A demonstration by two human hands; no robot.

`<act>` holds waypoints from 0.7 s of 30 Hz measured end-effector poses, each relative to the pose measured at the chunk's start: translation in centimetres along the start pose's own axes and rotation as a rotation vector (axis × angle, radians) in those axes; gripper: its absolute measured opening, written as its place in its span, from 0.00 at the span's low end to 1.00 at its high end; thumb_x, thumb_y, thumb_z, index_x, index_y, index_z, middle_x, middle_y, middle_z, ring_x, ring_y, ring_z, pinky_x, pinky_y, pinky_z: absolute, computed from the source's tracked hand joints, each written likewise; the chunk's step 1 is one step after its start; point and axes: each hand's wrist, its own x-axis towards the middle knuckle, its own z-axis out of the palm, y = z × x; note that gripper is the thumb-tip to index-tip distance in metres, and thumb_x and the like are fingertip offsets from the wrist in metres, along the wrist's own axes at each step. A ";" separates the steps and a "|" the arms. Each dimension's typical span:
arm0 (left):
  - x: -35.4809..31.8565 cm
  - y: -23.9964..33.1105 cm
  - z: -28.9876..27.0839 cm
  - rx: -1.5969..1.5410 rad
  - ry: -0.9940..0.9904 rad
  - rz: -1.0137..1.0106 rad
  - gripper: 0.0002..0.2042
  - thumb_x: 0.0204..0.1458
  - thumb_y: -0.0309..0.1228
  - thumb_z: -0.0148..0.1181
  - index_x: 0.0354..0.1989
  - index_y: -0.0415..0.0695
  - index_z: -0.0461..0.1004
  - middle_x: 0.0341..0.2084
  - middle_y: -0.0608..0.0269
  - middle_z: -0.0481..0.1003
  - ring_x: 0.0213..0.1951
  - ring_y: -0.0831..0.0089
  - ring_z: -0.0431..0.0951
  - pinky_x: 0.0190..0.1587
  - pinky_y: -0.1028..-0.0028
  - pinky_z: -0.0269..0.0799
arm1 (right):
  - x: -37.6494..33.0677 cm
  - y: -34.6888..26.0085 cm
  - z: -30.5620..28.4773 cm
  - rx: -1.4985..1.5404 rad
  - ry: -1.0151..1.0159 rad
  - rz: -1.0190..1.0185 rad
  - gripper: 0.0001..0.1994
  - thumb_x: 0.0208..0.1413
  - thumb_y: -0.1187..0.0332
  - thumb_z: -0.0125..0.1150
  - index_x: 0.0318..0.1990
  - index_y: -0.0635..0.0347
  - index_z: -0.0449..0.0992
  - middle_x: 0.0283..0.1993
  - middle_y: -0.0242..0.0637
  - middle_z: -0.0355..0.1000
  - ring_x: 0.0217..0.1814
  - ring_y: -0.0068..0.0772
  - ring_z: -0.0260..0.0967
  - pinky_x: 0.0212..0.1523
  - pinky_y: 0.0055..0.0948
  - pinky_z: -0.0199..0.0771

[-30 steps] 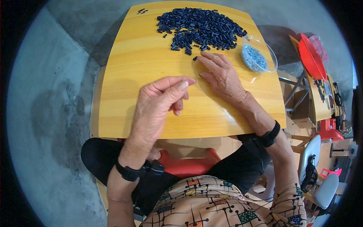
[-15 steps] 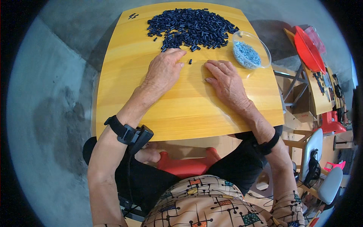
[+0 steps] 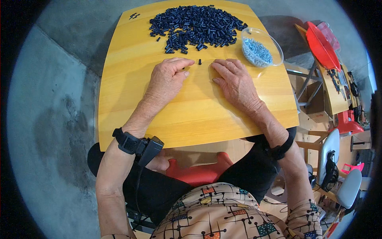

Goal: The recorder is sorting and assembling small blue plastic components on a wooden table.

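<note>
On the yellow table point(image 3: 167, 127), my left hand point(image 3: 165, 77) is curled in front of the pile. A dark bit, apparently one of the small black cylindrical pieces, shows between its thumb and forefinger, mostly hidden by the fingers. My right hand point(image 3: 235, 81) rests palm down with its fingers stretched out, holding nothing I can see. Between the two hands a single black piece point(image 3: 200, 61) stands on the tabletop, touched by neither. Beyond them spreads a large heap of black cylindrical pieces point(image 3: 199, 26).
A clear round tub point(image 3: 281, 59) of small, shiny bluish parts point(image 3: 256, 51) stands right of the heap. Several dark pieces point(image 3: 134, 16) lie at the far left corner. To the right are another table with a red basin point(image 3: 322, 46) and grey-seated chairs point(image 3: 329, 151).
My left hand has drawn back from the heap's near edge toward me. My right hand has shifted slightly left, nearer the single piece. The whole view has tilted a little.
</note>
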 end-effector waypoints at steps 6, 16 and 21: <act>-0.4 -0.6 0.3 -0.360 0.040 -0.239 0.17 0.43 0.20 0.56 0.45 0.41 0.73 0.40 0.62 0.73 0.36 0.79 0.72 0.40 0.81 0.68 | 0.1 0.2 0.2 0.012 0.008 0.005 0.15 0.42 0.70 0.58 0.41 0.64 0.70 0.43 0.43 0.68 0.45 0.44 0.63 0.47 0.37 0.63; 0.5 -0.9 0.0 -0.157 0.020 -0.145 0.16 0.40 0.22 0.61 0.41 0.39 0.74 0.31 0.66 0.71 0.25 0.82 0.68 0.31 0.83 0.67 | 0.5 -0.2 0.0 -0.038 -0.014 0.016 0.15 0.43 0.70 0.58 0.41 0.63 0.70 0.43 0.42 0.68 0.44 0.43 0.63 0.46 0.37 0.63; 1.0 -0.8 0.4 0.027 0.038 -0.008 0.15 0.38 0.25 0.62 0.38 0.41 0.76 0.29 0.63 0.71 0.21 0.78 0.67 0.28 0.78 0.65 | 0.4 0.2 0.5 -0.066 -0.009 -0.011 0.15 0.43 0.69 0.58 0.40 0.63 0.70 0.43 0.41 0.68 0.44 0.42 0.63 0.46 0.36 0.63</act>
